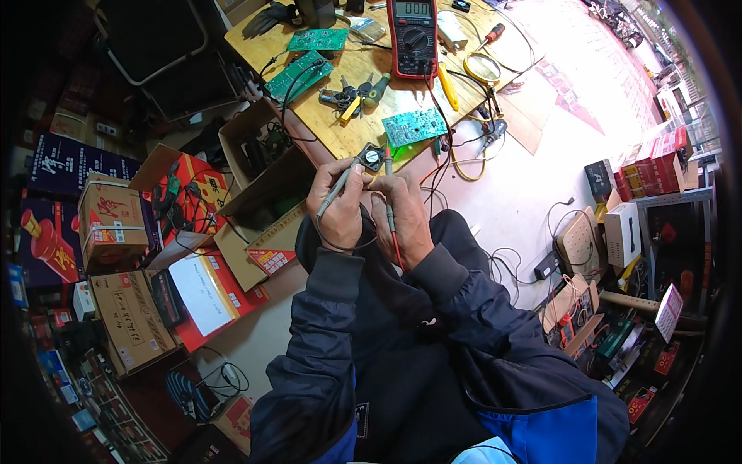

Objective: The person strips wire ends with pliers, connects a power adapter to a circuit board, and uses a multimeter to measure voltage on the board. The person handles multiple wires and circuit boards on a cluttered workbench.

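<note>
My left hand (337, 209) is closed on a grey multimeter probe (338, 189), its fingertips at a small square black part (372, 158) with a round silvery centre. Close beside it, my right hand (407, 220) grips the other probe (390, 213), whose red lead trails down past the palm. The red tip of that probe points up beside the black part. Which fingers support the part is hard to make out. Just beyond my hands, a green circuit board (415, 127) lies at the table's near corner. The red multimeter (415, 39) rests farther back, its display lit.
On the wooden table (352, 143) are more circuit boards (317, 40), a bunch of keys (345, 98), a yellow-rimmed magnifier (482, 68) and a screwdriver (495, 32). An open carton (263, 193) stands left of my knees. Cables and tools crowd the floor at right.
</note>
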Action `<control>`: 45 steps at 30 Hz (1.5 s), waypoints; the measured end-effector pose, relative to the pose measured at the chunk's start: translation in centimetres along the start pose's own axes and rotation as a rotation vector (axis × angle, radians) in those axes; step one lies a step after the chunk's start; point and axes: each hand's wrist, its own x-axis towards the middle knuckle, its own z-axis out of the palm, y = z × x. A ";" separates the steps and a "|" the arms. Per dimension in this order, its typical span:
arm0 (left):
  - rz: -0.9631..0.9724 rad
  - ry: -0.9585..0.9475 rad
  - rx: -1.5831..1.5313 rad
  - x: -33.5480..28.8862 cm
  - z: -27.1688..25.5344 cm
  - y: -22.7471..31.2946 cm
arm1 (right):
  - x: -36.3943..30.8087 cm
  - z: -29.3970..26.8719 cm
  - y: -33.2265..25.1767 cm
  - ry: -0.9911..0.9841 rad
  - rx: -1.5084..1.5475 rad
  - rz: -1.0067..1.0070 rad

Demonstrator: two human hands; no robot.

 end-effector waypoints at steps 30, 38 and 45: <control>-0.006 0.012 -0.023 0.0 0.0 -0.2 | 0.3 0.6 0.7 0.028 0.045 0.054; 0.008 0.003 -0.026 -0.1 0.2 0.2 | 0.3 0.6 1.0 0.029 0.021 0.037; -0.013 0.020 0.032 0.0 -0.1 -0.2 | 0.3 0.6 0.9 0.015 0.035 0.051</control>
